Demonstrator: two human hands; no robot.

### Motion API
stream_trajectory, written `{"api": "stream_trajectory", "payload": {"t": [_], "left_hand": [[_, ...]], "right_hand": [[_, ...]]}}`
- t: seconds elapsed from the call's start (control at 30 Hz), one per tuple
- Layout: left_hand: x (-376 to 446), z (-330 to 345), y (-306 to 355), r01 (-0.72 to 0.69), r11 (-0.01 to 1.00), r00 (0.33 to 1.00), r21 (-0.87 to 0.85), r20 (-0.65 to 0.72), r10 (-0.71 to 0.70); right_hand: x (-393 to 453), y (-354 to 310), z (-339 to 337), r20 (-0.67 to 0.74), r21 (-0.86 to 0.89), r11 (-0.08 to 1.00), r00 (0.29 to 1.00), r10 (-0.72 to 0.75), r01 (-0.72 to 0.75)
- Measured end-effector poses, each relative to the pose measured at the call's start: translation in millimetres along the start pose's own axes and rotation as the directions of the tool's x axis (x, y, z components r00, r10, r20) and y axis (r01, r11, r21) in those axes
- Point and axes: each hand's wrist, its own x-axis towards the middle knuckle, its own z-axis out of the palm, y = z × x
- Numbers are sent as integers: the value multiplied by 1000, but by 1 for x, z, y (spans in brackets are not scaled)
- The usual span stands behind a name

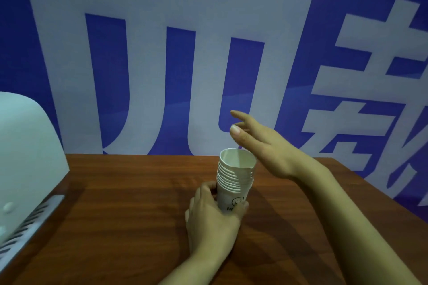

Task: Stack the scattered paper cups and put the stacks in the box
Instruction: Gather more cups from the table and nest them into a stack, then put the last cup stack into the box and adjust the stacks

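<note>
A stack of several white paper cups [235,176] stands upright on the brown wooden table [129,203], mouth up, with a small smiley print low on its side. My left hand [213,217] grips the base of the stack, fingers curled round it. Above and just right of the stack's rim hovers my right hand [261,146], fingers straight and spread, holding nothing. No loose cups and no box are clearly in sight.
A large white rounded object with a slotted grille [25,169] sits at the table's left edge. A blue banner with big white characters [208,53] hangs right behind the table. The table's right edge runs diagonally at the right.
</note>
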Motion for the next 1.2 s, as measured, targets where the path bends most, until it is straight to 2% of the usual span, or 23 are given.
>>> {"api": "stream_trajectory", "payload": {"t": [0.07,0.13,0.2,0.3,0.33,0.37,0.4,0.43,0.47,0.5,0.53,0.57,0.6,0.7,0.77,0.83,0.9,0.93,1.0,1.1,1.2], "left_hand": [[2,1,-2,-33,999,999,36,6,33],[1,1,-1,-76,993,997,88,19,74],[2,0,-1,-106,990,994,97,44,102],[2,-2,5,-79,997,994,3,81,78],[2,-4,8,-49,998,996,-43,72,52],[0,-7,10,-11,995,998,-97,54,16],[-3,-10,9,15,987,999,-160,38,-9],[-8,-16,9,39,978,999,-205,22,-35],[-13,-23,10,52,969,999,-240,4,-52],[-19,-32,13,68,962,997,-263,-11,-74],[-27,-42,15,87,957,996,-277,-10,-94],[-35,-54,18,93,959,995,-269,1,-96],[-44,-68,18,82,966,997,-244,13,-81],[-78,-133,15,21,991,1000,-132,7,-20],[-95,-187,12,2,997,999,-78,-32,-5],[-108,-243,7,-6,998,992,-59,-123,-1],[-118,-294,6,6,997,969,-82,-244,-25],[-120,-316,5,9,996,955,-87,-296,-34],[-117,-350,3,35,998,926,-61,-374,-56],[-96,-381,-6,103,994,899,42,-433,-75],[-75,-394,-10,160,980,932,121,-346,-110]], "right_hand": [[3,1,17,97,-65,997,994,44,-38],[7,5,34,159,-254,966,984,79,-36],[11,8,47,126,-374,927,988,88,-35],[6,5,48,113,-381,924,991,71,-23],[3,3,46,105,-293,956,993,45,-12],[-3,0,44,60,-97,995,998,28,-22],[-11,-2,44,-57,188,982,997,49,-37],[-19,-1,45,-226,444,896,965,135,-21],[-27,1,47,-371,621,784,889,267,23],[-36,4,50,-453,715,697,796,401,55],[-46,5,59,-470,764,644,722,508,45],[-57,5,72,-453,793,609,677,580,9],[-67,4,87,-415,817,576,664,622,-28],[-94,-22,147,-302,830,544,724,620,-120],[-104,-51,181,-293,768,624,787,542,-144],[-114,-75,204,-299,602,789,880,369,-125],[-124,-88,213,-246,308,950,961,124,-44],[-127,-90,215,-205,177,984,978,44,-7],[-128,-88,213,-169,101,995,985,41,-25],[-129,-87,209,-230,231,967,960,159,-105],[-132,-88,207,-264,295,945,939,223,-141]]}}
